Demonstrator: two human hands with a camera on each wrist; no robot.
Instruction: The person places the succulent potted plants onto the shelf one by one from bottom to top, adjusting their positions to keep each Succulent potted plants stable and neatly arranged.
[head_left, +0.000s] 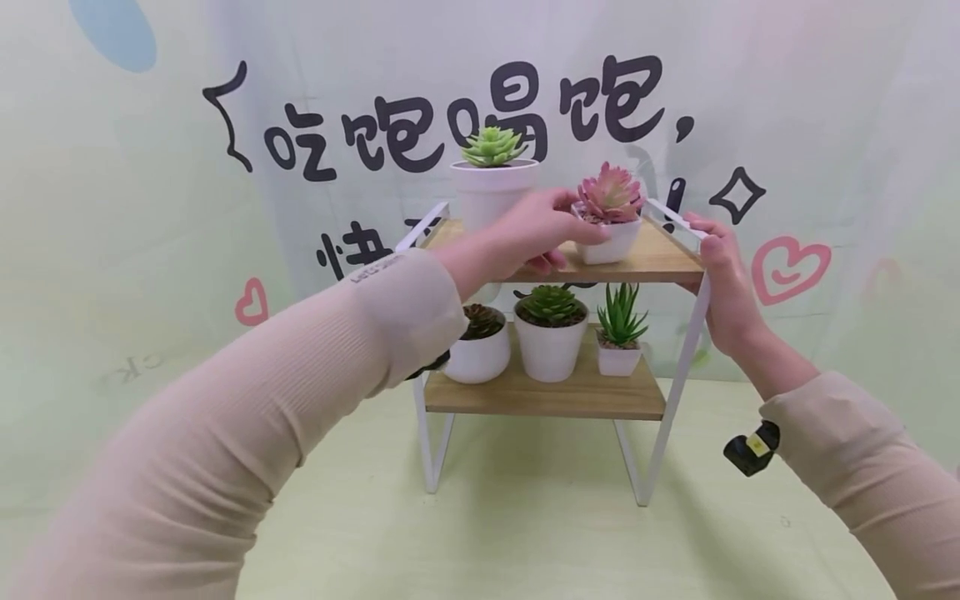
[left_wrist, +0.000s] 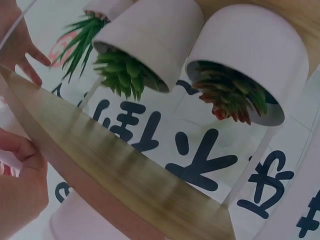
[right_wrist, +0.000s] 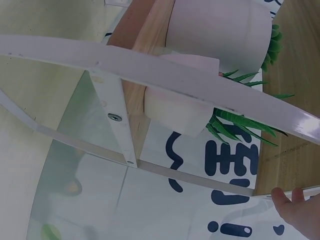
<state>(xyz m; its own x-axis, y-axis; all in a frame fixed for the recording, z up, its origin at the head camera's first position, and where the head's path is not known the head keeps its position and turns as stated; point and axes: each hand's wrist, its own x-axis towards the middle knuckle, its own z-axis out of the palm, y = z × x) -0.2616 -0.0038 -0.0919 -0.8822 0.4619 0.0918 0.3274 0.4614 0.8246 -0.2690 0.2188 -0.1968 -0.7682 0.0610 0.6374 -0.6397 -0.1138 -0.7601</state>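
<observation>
My left hand (head_left: 536, 229) reaches across the top board and grips a small white pot at its left side, thumb in front. A pink succulent (head_left: 609, 193) grows from this pot, which sits at the right of the board. My right hand (head_left: 731, 287) holds the two-tier plant shelf (head_left: 543, 398) by its upper right white rail, with fingertips (right_wrist: 281, 196) over the metal in the right wrist view. Left on the top board stands a taller white pot (head_left: 480, 193) with a light green succulent, partly hidden by my left hand.
On the lower board stand a round white pot (head_left: 480, 358) with a dark reddish succulent, a white pot (head_left: 551, 354) with a green rosette, and a small pot (head_left: 619, 362) with a spiky plant. Behind the shelf hangs a printed backdrop (head_left: 360, 50). White metal legs rest on a pale surface (head_left: 517, 533).
</observation>
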